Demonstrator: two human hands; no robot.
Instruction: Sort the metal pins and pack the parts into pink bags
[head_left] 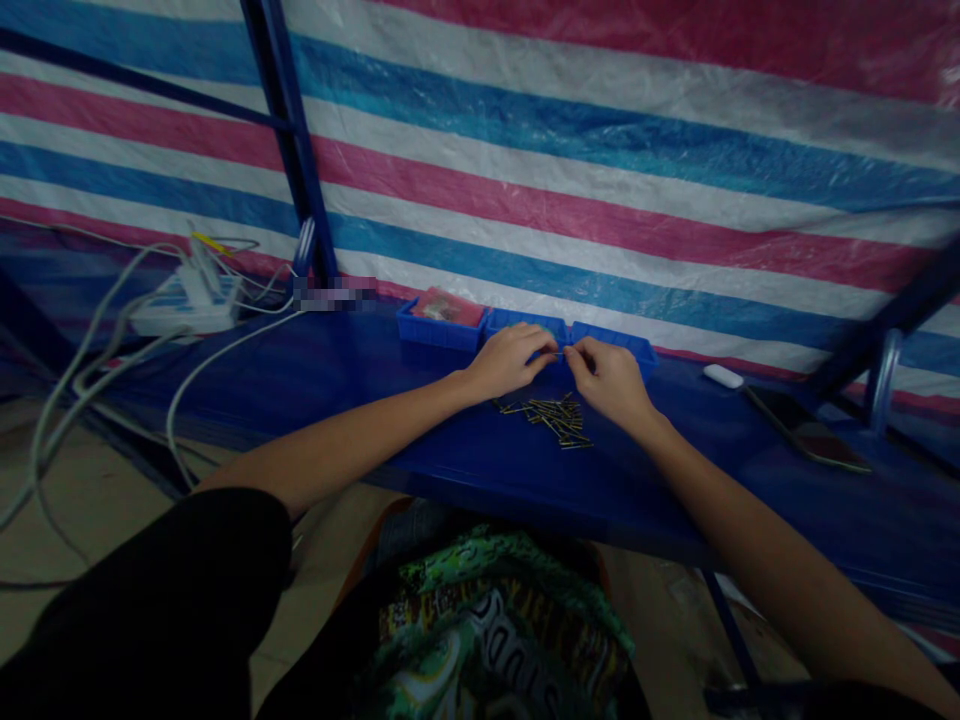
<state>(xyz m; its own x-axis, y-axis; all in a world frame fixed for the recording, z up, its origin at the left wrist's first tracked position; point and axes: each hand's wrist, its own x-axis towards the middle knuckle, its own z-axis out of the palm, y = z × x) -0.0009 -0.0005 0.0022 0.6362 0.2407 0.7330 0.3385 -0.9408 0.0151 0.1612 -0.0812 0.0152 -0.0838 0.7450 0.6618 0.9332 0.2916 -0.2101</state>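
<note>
Above the blue bins my left hand and my right hand almost meet, fingertips facing each other. Both are closed in a pinch. Between the fingertips shows a small thin pin; its ends are hidden by the fingers. Below the hands, a loose pile of thin brass-coloured pins lies on the blue bench, several crossing over one another. They are too small to tell whether they are threaded. Just behind my hands stand a middle blue bin and a right blue bin, both partly covered by the hands.
A left blue bin holds a red bag. At the left sit a white power strip and looping cables. Rightward lie a white case and a dark phone. Blue frame posts and striped sheeting stand behind.
</note>
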